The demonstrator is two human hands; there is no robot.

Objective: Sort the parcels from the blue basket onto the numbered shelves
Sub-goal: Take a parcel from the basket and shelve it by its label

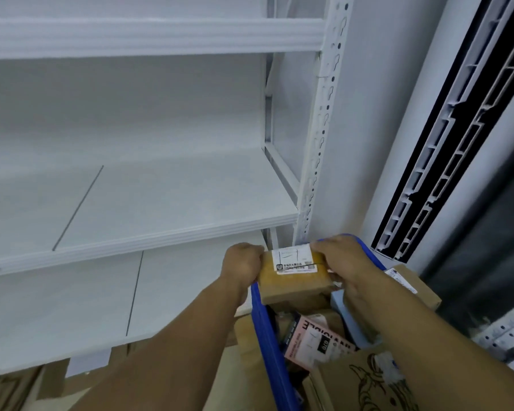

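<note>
A small brown cardboard parcel [294,278] with a white label on top is held above the blue basket [267,330]. My left hand [242,264] grips its left end and my right hand [343,262] grips its right end. The basket below holds several more parcels, among them a pink box [316,341] and a brown box with a black drawing [368,384]. White metal shelves [149,235] stand to the left and ahead, with bare boards. No shelf numbers can be read.
A perforated white shelf upright [318,149] rises just behind the parcel. A tall white appliance with black vents [445,137] stands at the right. Another brown box [413,281] lies at the basket's right. Cardboard [51,381] lies under the lowest shelf.
</note>
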